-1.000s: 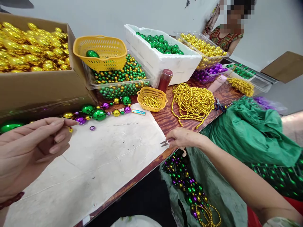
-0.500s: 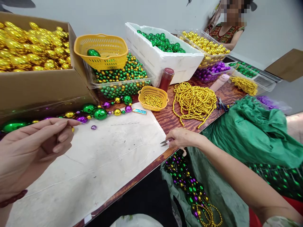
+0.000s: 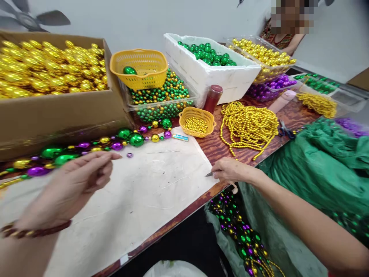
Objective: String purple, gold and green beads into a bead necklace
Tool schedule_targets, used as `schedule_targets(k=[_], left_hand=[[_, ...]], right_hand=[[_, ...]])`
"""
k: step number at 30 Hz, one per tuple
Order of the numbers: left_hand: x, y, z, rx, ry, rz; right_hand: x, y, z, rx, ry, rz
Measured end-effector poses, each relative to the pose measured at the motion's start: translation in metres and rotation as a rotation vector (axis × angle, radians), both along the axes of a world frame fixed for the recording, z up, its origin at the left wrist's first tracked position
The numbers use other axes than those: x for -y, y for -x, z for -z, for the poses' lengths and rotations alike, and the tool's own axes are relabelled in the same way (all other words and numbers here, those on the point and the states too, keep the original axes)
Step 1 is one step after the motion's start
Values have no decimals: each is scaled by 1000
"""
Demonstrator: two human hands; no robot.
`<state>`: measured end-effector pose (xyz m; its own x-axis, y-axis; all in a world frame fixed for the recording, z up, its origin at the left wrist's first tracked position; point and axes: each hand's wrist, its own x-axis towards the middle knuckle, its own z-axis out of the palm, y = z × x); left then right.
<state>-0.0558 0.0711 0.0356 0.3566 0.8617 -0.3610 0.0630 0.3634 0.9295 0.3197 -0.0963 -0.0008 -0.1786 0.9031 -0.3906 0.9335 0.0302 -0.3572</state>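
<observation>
My left hand is raised over the white cloth, thumb and fingertips pinched together. Whatever the pinch holds, if anything, is too small to make out. Just beyond the fingertips lies a loose purple bead. Behind the hand runs a strand of green, gold and purple beads. My right hand rests at the cloth's right edge, closed around a small pair of scissors. Their blade tips point left and look closed; the handles are hidden in the fingers. A needle lies on the cloth.
Behind stand a carton of gold beads, a yellow basket, a foam box and a small basket of gold beads. A heap of gold bead chains lies right. Finished-looking strands hang below the table edge. A person sits behind.
My left hand has moved right, nearer the loose purple bead. The scissors' blades, apart before, now look closed. The whole view has shifted, showing more of the left side.
</observation>
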Motion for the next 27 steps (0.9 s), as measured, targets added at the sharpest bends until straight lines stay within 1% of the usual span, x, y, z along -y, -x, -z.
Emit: schedule_targets(k=[3, 5, 7, 9, 13, 16, 22, 27], left_hand=[[6, 3, 15, -66, -32, 88], [8, 10, 27, -79, -28, 94], [10, 17, 35, -79, -20, 86], [12, 21, 38, -73, -8, 84], [17, 25, 33, -59, -2, 85], [20, 27, 27, -53, -3, 81], [25, 26, 22, -29, 2, 75], [28, 24, 19, -27, 2, 79]], right_hand=[[-1, 5, -4, -77, -48, -1], [-7, 17, -5, -134, -101, 3], [-16, 38, -3, -188, -167, 9], [-28, 66, 3, -229, -227, 12], [-52, 123, 19, -246, -284, -29], [-63, 149, 27, -220, -284, -80], [-73, 167, 30, -135, -269, -121], [-81, 180, 33, -92, -255, -115]])
